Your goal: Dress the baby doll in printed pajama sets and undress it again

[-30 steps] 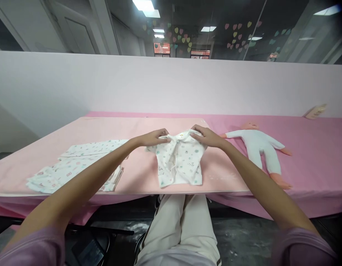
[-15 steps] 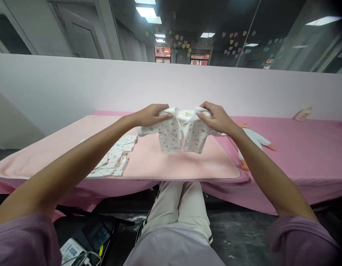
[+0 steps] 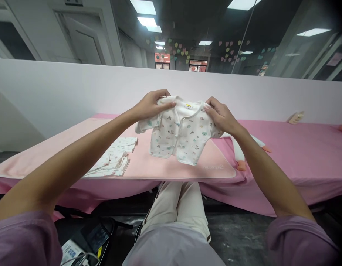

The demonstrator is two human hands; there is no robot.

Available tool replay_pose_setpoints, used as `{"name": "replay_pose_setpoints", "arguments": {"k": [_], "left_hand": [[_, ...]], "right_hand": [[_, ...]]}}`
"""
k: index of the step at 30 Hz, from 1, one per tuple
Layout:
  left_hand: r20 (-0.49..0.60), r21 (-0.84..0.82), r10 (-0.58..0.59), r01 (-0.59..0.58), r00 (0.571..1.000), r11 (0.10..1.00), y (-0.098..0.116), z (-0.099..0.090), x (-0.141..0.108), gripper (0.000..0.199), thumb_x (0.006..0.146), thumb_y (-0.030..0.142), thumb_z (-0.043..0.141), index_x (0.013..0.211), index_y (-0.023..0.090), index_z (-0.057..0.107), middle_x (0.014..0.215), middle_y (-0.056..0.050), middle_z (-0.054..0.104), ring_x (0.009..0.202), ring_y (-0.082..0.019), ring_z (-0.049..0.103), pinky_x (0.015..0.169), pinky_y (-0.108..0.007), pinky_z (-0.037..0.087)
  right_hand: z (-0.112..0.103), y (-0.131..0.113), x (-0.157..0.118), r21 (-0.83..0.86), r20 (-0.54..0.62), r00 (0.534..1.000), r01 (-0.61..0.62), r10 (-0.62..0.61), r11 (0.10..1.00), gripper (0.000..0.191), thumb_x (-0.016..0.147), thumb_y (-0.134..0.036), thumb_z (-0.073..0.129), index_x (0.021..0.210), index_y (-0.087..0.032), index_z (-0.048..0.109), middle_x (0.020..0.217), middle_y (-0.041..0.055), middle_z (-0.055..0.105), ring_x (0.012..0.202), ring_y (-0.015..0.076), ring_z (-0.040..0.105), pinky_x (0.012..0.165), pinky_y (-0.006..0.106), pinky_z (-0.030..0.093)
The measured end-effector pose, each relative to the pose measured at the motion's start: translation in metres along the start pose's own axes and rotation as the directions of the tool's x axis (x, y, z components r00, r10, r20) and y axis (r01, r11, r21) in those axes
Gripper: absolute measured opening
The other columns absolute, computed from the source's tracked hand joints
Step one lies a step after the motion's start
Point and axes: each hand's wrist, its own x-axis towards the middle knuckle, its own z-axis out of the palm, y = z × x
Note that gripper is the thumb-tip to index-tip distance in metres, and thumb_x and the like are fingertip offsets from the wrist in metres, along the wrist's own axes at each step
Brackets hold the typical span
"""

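Light panels (image 3: 143, 7) and stickered glass (image 3: 204, 24) suggest office-like premises.

Our top (image 3: 173, 245) is mauve at the left sleeve (image 3: 29, 238) and the right sleeve (image 3: 301, 242), both loose and ending in a broad hem (image 3: 294, 221) that leaves our forearms (image 3: 93, 149) uncovered. Over our front the cloth looks paler, a plain greyish lilac. Below the near edge of the table (image 3: 298, 155) we show cream trousers (image 3: 189, 208), softly creased, with a dark stripe (image 3: 143, 224) down the outer side of the leg. Our left hand (image 3: 152, 105) and right hand (image 3: 220, 115) are bare.
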Motion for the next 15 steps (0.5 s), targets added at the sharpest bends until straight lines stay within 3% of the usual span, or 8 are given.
{"name": "replay_pose_setpoints", "arguments": {"k": [6,12,15], "left_hand": [[-0.050,0.069,-0.037,0.040,0.998,0.997,0.000,0.000,0.007,0.031,0.094,0.051,0.066,0.089,0.021,0.069,0.072,-0.003,0.059,0.068,-0.016,0.051,0.062,-0.030,0.036],[-0.095,0.117,-0.100,0.111,0.990,0.987,0.007,0.006,0.012,0.031,0.090,0.049,0.066,0.076,0.021,0.063,0.061,-0.001,0.048,0.065,-0.017,0.046,0.061,-0.031,0.032],[-0.110,0.135,-0.137,0.151,0.985,0.979,0.009,0.011,0.014,0.033,0.089,0.048,0.065,0.071,0.021,0.060,0.060,-0.001,0.048,0.067,-0.018,0.049,0.062,-0.031,0.033]], "right_hand": [[0.004,-0.010,-0.003,-0.053,0.047,0.999,-0.002,0.004,0.999,0.045,0.103,-0.067,0.057,0.092,-0.024,0.055,0.079,-0.0011,0.059,0.072,0.0169,0.050,0.067,0.030,0.035],[0.022,-0.019,0.003,-0.062,-0.184,0.979,-0.096,0.083,0.993,0.039,0.104,-0.051,0.057,0.078,-0.023,0.048,0.071,-0.0033,0.044,0.069,0.0154,0.039,0.066,0.030,0.029],[0.030,-0.022,0.007,-0.021,-0.238,0.958,-0.172,0.162,0.985,0.036,0.101,-0.042,0.059,0.074,-0.023,0.045,0.069,-0.0037,0.043,0.068,0.0152,0.039,0.067,0.031,0.029]]}}
